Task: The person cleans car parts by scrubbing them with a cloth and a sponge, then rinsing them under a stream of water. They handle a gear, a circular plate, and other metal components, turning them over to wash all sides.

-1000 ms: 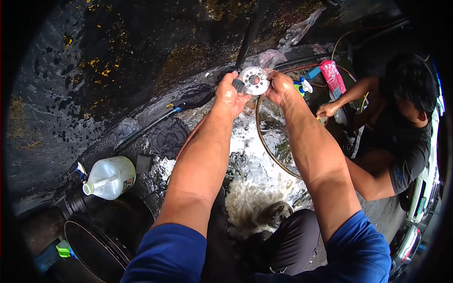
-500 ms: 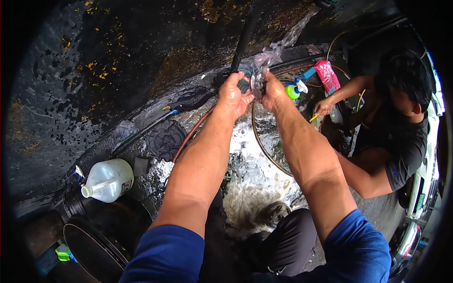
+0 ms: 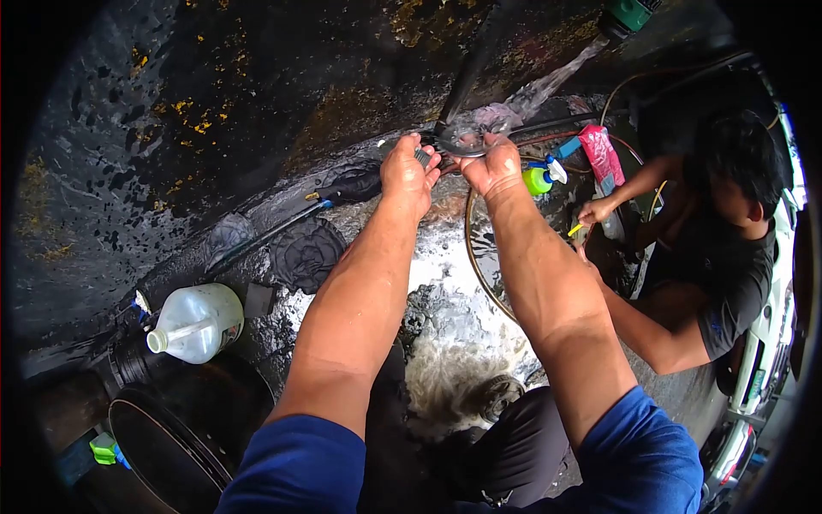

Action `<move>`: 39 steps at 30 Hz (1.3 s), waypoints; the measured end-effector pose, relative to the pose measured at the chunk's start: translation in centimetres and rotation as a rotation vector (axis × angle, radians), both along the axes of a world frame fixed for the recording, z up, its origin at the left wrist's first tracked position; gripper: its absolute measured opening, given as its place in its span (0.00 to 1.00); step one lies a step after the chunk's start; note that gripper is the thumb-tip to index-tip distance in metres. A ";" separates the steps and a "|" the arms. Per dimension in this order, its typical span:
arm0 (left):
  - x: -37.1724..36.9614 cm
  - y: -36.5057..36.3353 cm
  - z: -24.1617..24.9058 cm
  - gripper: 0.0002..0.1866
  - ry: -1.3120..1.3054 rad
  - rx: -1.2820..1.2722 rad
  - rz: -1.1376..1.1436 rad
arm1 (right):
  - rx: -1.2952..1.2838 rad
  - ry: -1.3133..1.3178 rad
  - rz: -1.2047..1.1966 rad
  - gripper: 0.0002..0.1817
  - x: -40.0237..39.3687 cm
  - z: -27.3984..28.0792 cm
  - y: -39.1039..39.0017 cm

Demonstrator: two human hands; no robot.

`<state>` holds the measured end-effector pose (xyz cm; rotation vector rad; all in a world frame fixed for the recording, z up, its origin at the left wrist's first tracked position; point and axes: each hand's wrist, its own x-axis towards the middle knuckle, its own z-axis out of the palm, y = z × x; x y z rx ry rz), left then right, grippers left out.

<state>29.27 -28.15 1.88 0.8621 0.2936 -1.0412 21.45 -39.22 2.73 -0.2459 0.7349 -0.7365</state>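
Near the foot of the dark, stained wall, my left hand has its fingers curled round a small dark brush-like item. Just to its right, my right hand grips a round, clear, wet part, which lies across the fingers. A stream of water runs from a green nozzle at the top right toward this part. The two hands are slightly apart. A green spray bottle with a white head stands right of my right hand.
At the right, another person crouches, holding a yellow item. A pink packet lies nearby. A translucent jug, a black drum and dark cloths are at the left. A hose curves over the wet ground.
The clear part has turned from upright to lying flatter with my right hand. My left hand has shifted slightly left. More of the green nozzle shows at the top.
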 end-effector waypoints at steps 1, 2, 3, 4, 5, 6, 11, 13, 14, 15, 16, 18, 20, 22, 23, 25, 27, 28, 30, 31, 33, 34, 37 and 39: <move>-0.1 0.0 0.0 0.13 0.011 0.014 -0.012 | -0.064 0.075 -0.038 0.16 -0.2 0.2 0.1; -0.2 0.0 0.0 0.13 0.011 0.011 -0.013 | -0.066 0.076 -0.038 0.16 -0.3 -0.2 -0.4; -0.3 0.0 -0.1 0.13 0.034 0.005 -0.024 | -0.077 0.024 0.016 0.16 -0.6 -1.1 -1.2; -0.4 -0.1 -0.2 0.13 0.057 -0.002 -0.036 | -0.087 -0.028 0.071 0.16 -1.1 -2.1 -1.9; -0.3 -0.3 -0.6 0.13 0.053 -0.006 -0.038 | -0.021 0.006 0.098 0.13 -1.6 -2.7 -2.6; -0.3 -0.5 -1.2 0.13 0.095 -0.057 -0.053 | -0.024 0.002 0.095 0.13 -1.7 -1.6 -1.7; -1.2 -1.2 0.1 0.13 0.352 -0.309 0.051 | -0.284 0.201 0.227 0.12 -3.2 -2.2 -0.7; -1.7 -2.6 -0.4 0.13 0.348 -0.365 0.114 | -0.407 0.536 0.332 0.13 -3.2 -4.0 -1.4; -2.1 -3.3 -0.4 0.13 0.344 -0.421 0.182 | -0.507 0.882 0.343 0.16 -2.8 -4.5 -1.5; -2.8 -3.8 -0.3 0.12 0.253 -0.421 0.203 | -0.865 1.076 0.508 0.22 -2.9 -4.7 -1.8; -3.5 -4.6 -0.2 0.11 0.169 -0.358 0.208 | -1.046 1.163 0.598 0.25 -2.7 -5.0 -2.0; -3.5 -4.9 -0.1 0.11 0.246 -0.468 0.115 | -1.046 0.984 0.540 0.30 -1.8 -3.3 -0.5; -2.8 -4.9 -0.1 0.12 0.321 -0.461 0.094 | -1.006 0.736 0.290 0.31 0.0 -2.4 1.3; -2.8 -5.3 -0.5 0.13 0.286 -0.500 0.071 | -0.504 0.481 0.495 0.29 -0.9 -0.8 -0.2; -2.9 -5.4 0.1 0.14 0.227 -0.462 0.074 | -0.354 0.429 0.488 0.28 -1.0 -0.3 -1.0; -2.9 -5.2 0.5 0.15 0.256 -0.503 0.015 | -0.582 0.442 0.484 0.28 -0.9 -0.8 -0.3; -2.8 -5.2 0.1 0.15 0.219 -0.478 0.066 | -0.903 0.545 0.391 0.25 -0.8 -0.9 0.2; -2.8 -5.2 0.1 0.14 0.189 -0.449 0.067 | -0.978 0.652 0.296 0.24 -0.8 -0.7 0.2; -2.3 -4.5 -0.2 0.14 0.207 -0.454 0.026 | -0.592 0.473 0.330 0.23 -2.0 1.2 -0.3; -2.2 -4.0 -0.6 0.14 0.231 -0.453 -0.007 | -0.606 0.607 0.398 0.22 -2.8 1.7 -1.5; -1.7 -3.8 -1.5 0.13 0.121 -0.173 0.062 | -0.400 0.411 0.167 0.17 -3.1 0.9 -1.5; -1.5 -3.9 -1.8 0.13 0.108 -0.088 0.110 | -0.415 0.336 0.173 0.17 -2.9 0.6 -1.9; -1.8 -3.0 -1.5 0.13 0.318 -0.339 0.033 | -0.469 0.399 0.164 0.14 -2.0 -0.9 -1.1; -2.2 -2.8 -1.2 0.13 0.347 -0.407 0.048 | -0.503 0.478 0.224 0.15 -1.7 -1.3 -0.8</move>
